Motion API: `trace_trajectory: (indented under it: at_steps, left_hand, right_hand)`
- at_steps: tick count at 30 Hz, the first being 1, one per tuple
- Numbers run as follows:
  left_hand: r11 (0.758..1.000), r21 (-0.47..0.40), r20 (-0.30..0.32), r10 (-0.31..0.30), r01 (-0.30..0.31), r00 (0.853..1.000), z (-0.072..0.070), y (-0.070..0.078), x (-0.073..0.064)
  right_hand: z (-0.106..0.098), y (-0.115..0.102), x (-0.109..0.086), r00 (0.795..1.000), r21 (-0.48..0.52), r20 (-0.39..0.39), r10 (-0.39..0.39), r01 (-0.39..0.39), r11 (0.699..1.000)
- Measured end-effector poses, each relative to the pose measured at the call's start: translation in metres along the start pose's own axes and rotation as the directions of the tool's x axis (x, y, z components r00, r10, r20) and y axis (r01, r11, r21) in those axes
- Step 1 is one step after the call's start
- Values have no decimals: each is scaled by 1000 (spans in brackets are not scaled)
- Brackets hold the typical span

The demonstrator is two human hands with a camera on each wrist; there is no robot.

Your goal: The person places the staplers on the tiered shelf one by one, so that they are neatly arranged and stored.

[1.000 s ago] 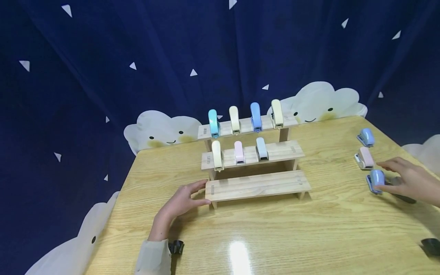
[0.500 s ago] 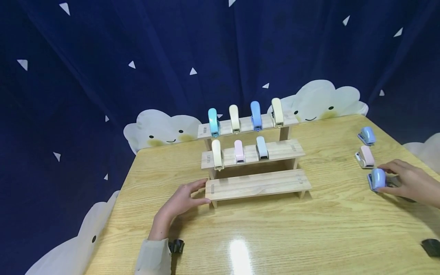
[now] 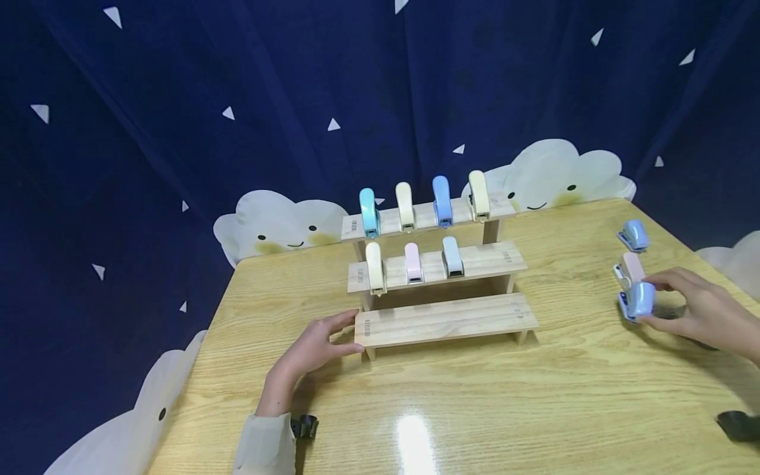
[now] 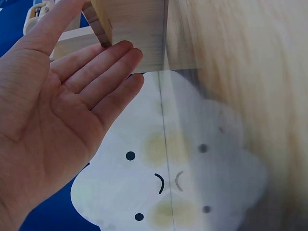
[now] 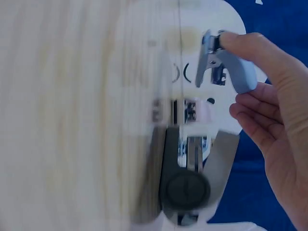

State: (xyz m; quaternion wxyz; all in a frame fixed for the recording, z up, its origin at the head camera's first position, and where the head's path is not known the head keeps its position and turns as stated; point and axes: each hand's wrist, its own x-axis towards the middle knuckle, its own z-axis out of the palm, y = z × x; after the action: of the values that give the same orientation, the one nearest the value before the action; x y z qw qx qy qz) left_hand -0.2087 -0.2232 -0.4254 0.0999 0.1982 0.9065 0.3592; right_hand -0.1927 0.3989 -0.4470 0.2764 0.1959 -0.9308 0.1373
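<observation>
My right hand (image 3: 703,310) pinches a small blue stapler (image 3: 642,298) between thumb and fingers. In the right wrist view this stapler (image 5: 243,74) is tilted above the table, its metal underside showing. Just behind it in the head view is a pink stapler (image 3: 633,265), partly overlapped by it. A dark grey stapler (image 5: 192,187) lies close below the right hand, mostly hidden by it in the head view. My left hand (image 3: 315,343) touches the left end of the lowest step (image 3: 445,320) of a wooden tiered shelf, its fingers (image 4: 103,79) fairly straight.
Several staplers in teal, cream and blue stand on the top tier (image 3: 388,221). The middle tier (image 3: 493,257) bears a cream, a pink and a pale blue one. Another blue stapler (image 3: 634,235) lies at the table's back right. A dark blue curtain (image 3: 285,99) hangs behind.
My right hand has closed on the blue stapler and moved it slightly left, up toward the pink one. The left hand stays at the shelf end.
</observation>
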Motion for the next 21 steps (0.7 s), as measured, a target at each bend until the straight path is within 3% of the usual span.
trace_trajectory:
  at_steps: [5,8,16,21]
  left_hand:
    - [1000,-5,-4,-4,4,1000,0,0,0]
    - [1000,-6,-8,-6,6,1000,1,-1,0]
    - [1000,-12,-10,-11,11,1000,0,0,-1]
    - [1000,-17,-6,-11,11,1000,1,-1,0]
  right_hand:
    - [-1,-17,12,997,81,11,79,-79,994]
    - [0,-29,22,996,136,-11,84,-82,987]
    - [1,-61,62,996,214,-80,35,-17,977]
    - [0,-79,85,993,230,-112,-44,69,971]
